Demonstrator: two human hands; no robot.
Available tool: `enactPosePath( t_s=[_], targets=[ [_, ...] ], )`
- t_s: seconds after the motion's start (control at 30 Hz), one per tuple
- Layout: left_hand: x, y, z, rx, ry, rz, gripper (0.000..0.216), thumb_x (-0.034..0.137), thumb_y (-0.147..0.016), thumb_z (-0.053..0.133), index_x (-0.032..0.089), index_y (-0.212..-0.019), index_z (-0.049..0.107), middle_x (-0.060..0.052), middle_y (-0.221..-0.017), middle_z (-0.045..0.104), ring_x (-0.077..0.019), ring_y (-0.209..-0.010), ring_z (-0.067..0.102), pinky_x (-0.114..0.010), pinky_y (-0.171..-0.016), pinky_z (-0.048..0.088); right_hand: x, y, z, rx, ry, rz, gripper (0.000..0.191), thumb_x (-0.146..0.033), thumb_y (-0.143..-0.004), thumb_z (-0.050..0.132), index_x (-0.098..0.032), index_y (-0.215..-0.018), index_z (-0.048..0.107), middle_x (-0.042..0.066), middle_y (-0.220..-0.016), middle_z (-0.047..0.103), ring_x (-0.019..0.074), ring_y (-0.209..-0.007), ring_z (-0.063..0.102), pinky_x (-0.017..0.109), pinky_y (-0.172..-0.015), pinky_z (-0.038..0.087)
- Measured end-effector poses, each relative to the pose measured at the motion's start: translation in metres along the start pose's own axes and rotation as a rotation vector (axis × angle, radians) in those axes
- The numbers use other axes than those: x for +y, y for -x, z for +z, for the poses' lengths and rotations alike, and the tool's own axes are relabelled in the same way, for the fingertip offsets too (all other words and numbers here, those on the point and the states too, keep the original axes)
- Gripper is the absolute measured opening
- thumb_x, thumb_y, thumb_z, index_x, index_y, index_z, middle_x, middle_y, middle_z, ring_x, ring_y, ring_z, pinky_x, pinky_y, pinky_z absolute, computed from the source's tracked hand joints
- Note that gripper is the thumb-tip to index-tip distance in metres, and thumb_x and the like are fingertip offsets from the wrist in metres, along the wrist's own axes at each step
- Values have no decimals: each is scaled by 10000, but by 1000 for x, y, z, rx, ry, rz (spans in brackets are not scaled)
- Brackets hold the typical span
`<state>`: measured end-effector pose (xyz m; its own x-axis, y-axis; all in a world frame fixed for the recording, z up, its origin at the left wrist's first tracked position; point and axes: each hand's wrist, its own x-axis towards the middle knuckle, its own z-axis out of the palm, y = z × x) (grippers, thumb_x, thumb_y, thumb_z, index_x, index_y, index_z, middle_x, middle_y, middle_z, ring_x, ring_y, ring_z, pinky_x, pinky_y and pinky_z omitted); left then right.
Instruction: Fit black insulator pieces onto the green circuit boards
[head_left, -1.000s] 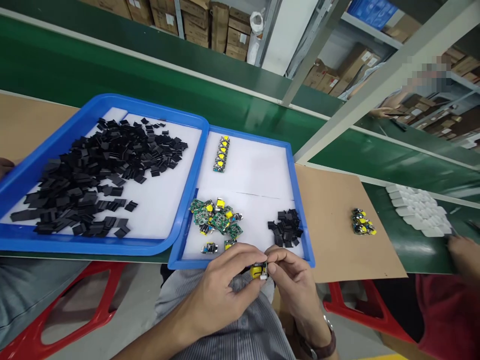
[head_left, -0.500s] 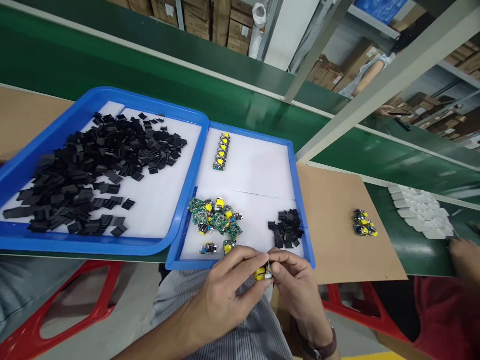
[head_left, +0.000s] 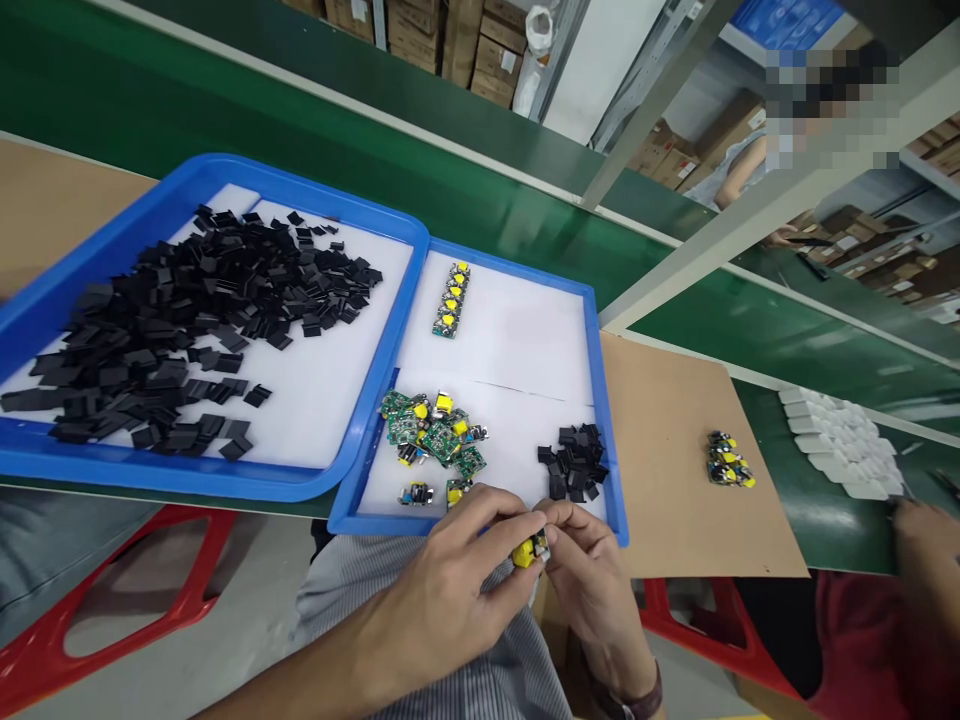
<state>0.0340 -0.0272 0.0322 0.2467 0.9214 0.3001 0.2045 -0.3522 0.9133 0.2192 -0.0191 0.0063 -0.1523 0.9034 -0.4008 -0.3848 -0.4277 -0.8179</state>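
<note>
Between my hands, over the front edge of the small blue tray (head_left: 613, 440), is a small circuit board with a yellow component (head_left: 524, 554). The fingers of my left hand (head_left: 469, 575) are closed around its left side. My right hand (head_left: 592, 580) pinches at its right end, and the fingertips hide what else may be there. Just beyond lie a heap of green circuit boards (head_left: 439, 440) with yellow parts and a small pile of black plastic pieces (head_left: 574, 462). A row of boards (head_left: 452, 300) stands further back in the same tray.
A larger blue tray (head_left: 307, 485) on the left holds many black pieces (head_left: 217, 300). Several boards (head_left: 729, 460) sit on brown cardboard (head_left: 667, 430) at the right. White housings (head_left: 840, 440) lie near a co-worker's hand (head_left: 926, 540). A slanted post (head_left: 750, 215) rises behind.
The head view has shifted slightly. The board between my fingers has turned a little, showing more of its yellow component. Both hands keep their grip.
</note>
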Motion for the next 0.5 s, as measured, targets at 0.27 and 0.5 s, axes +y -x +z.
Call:
enactPosePath(
  t_s=[0.27,0.5],
  targets=[
    [-11,4,0,64,36,5,479,41,-921,691,246,-1350,638,-62,-1181,666,-178,-1098,670,-318,-980,601,5,1,1,23,141,-150,103,-316,-848,878,-255,-926,850,18,-848,778,140,-778,707,220,-739,595],
    [-24,14,-2,141,88,-146,502,134,-961,670,359,-1407,616,-44,-1311,645,-185,-1192,679,-263,-926,652,17,13,13,-4,478,-626,373,-178,-952,746,-304,-1303,756,91,-1179,731,226,-1102,689,330,-907,617]
  ],
)
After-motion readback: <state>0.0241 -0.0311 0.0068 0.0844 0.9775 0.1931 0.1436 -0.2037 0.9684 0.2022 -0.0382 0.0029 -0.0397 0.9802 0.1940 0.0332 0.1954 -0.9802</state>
